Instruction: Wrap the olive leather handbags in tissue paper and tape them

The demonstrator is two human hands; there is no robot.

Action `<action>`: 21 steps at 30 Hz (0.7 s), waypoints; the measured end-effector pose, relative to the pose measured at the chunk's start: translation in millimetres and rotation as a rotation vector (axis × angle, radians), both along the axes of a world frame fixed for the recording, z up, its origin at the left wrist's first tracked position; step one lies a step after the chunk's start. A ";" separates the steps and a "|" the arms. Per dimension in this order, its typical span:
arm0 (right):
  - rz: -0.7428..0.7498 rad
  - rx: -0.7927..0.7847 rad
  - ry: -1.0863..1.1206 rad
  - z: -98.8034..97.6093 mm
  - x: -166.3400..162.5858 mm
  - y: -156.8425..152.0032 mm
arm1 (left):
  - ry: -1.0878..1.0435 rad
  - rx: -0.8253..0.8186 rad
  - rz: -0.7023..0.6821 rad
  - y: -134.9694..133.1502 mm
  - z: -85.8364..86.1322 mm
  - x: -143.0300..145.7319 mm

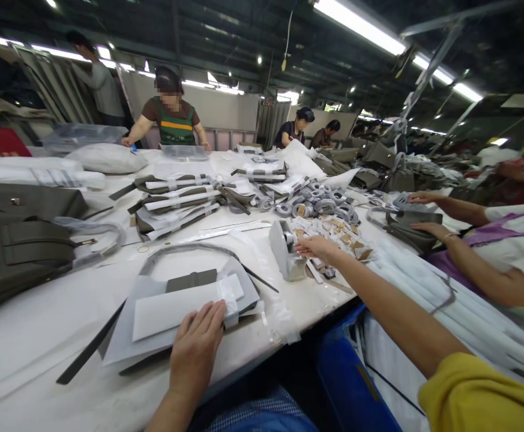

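While the left hand (198, 342) lies flat with its fingers together, pressing without gripping, the olive-grey, flat-lying bag (192, 280) sits beneath it at the near table edge. Its wrapping looks part-done: a white rectangular padding sheet (176, 313) covers the front, clear tape (230, 297) crosses the sheet's right end, and the arched handle (189, 248) is sleeved in translucent film. A dark flat strap (91, 343) remains bare, pointing near-left. The sheet's long axis runs left to right, right end slightly farther away; the handle points away from the person. Just beyond, the right hand (318, 247) reaches to a pale grey tape dispenser (284, 255), fingers bunched; I cannot tell whether they pinch tape. Farther off lie stacked olive-and-white wrapped pieces (178, 201).
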State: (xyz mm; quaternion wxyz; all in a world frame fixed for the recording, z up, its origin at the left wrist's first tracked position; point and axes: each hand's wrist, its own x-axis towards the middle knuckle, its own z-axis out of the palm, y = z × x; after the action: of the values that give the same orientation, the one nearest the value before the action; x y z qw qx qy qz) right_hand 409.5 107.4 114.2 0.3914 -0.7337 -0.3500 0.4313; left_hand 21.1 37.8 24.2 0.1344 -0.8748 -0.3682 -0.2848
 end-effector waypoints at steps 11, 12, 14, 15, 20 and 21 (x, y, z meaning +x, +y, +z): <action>-0.132 0.078 0.377 31.5 -15.8 -17.5 | -0.044 0.020 -0.012 0.1 2.1 -0.1; -0.142 0.101 0.386 35.0 -18.4 -27.3 | -0.047 0.020 -0.013 0.1 1.9 -0.2; -0.153 0.144 0.417 39.1 -24.7 -50.2 | -0.052 0.021 -0.018 -0.1 1.9 -0.1; -0.155 0.160 0.443 38.7 -28.2 -62.2 | -0.054 0.020 -0.020 -0.1 2.0 0.0; -0.217 0.132 0.590 12.0 -45.4 -105.1 | -0.069 0.028 -0.025 0.7 1.9 -0.1; -0.242 0.121 0.605 4.6 -47.7 -108.2 | -0.066 0.029 -0.027 1.0 1.6 -0.2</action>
State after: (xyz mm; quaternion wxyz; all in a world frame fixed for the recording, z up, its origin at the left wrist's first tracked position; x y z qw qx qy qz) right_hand 361.9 -0.8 118.8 0.5688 -0.5840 -0.1534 0.5585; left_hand 20.9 38.8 25.9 0.1311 -0.8678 -0.3564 -0.3205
